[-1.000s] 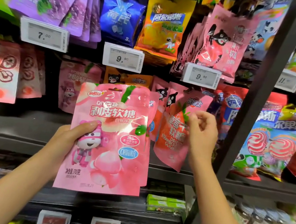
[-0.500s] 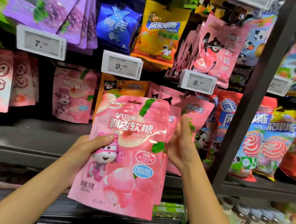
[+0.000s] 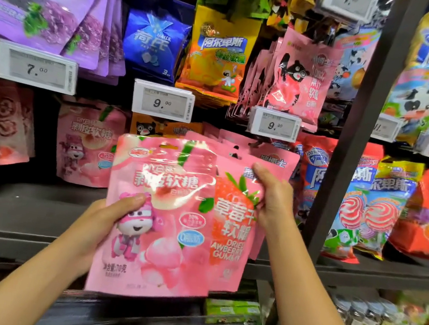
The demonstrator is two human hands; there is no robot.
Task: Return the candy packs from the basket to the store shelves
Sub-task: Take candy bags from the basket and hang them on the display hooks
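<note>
Peach candy pack, pink with a cartoon robot on the front, is held up in front of the shelf, upright, slightly tilted. Left hand grips its left edge, thumb across the front, other fingers behind the pack and out of sight. Strawberry gummy pack sits right behind it, overlapped on its left side; right hand pinches that one at its upper right edge, fingers curled round it. More pink packs hang just behind the strawberry one. A matching peach pack hangs further back to the left, apart from the held one. Above: price tags reading 7.00, 9.90 and a third 9-something, then purple packs, a blue bag, an orange bag. Dark shelf upright stands right of the right hand, lollipop bags beyond it.
</note>
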